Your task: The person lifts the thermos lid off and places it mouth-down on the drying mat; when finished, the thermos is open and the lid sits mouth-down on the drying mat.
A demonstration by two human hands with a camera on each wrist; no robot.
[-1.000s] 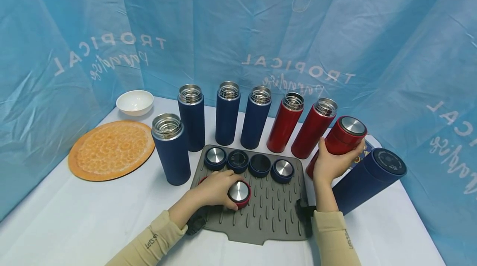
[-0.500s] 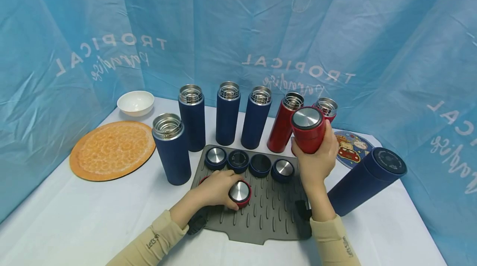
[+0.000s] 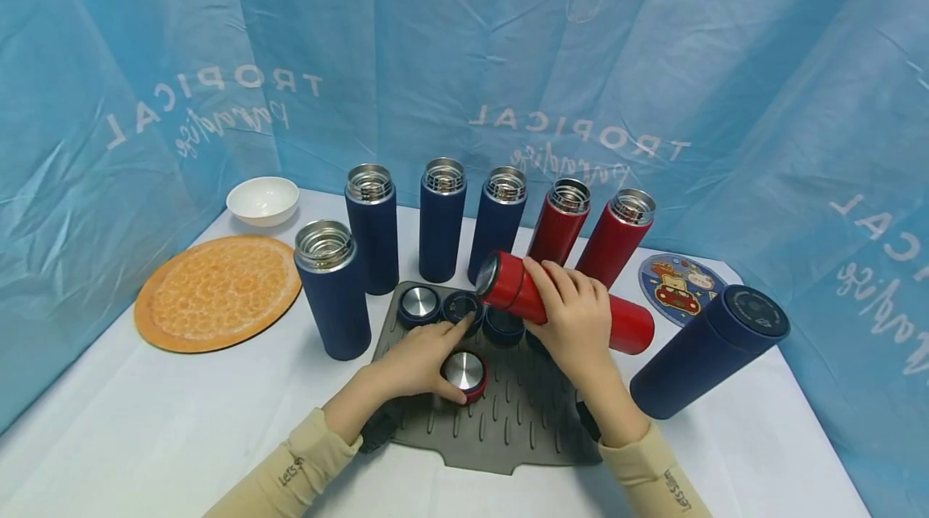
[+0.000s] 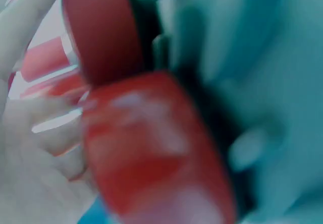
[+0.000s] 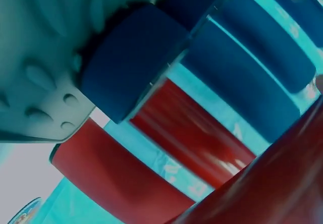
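Note:
My right hand (image 3: 573, 320) grips a red thermos (image 3: 631, 326) around its middle. It lies nearly level in the air over the back right of the grey drying mat (image 3: 522, 429), its capped end to the left. Part of its red body (image 5: 282, 183) fills a corner of the right wrist view. My left hand (image 3: 414, 365) has its fingers stretched toward the thermos cap, the thumb beside a red lid (image 3: 464, 373) on the mat. In the left wrist view a second red lid (image 4: 103, 27) stands behind the nearer lid (image 4: 156, 153); the hand hides it from the head view.
Blue lids (image 3: 419, 302) line the mat's back edge, partly behind the red thermos. Several uncapped blue thermoses (image 3: 443, 227) and two uncapped red ones (image 3: 617, 236) stand behind. A capped blue thermos (image 3: 704, 357), a round coaster (image 3: 678, 288), an orange placemat (image 3: 218, 292) and a white bowl (image 3: 263, 202) flank them.
My right hand has brought the capped red thermos leftward from the right end of the row and tipped it from upright onto its side. My left hand has come off the red lids, its fingers straightening.

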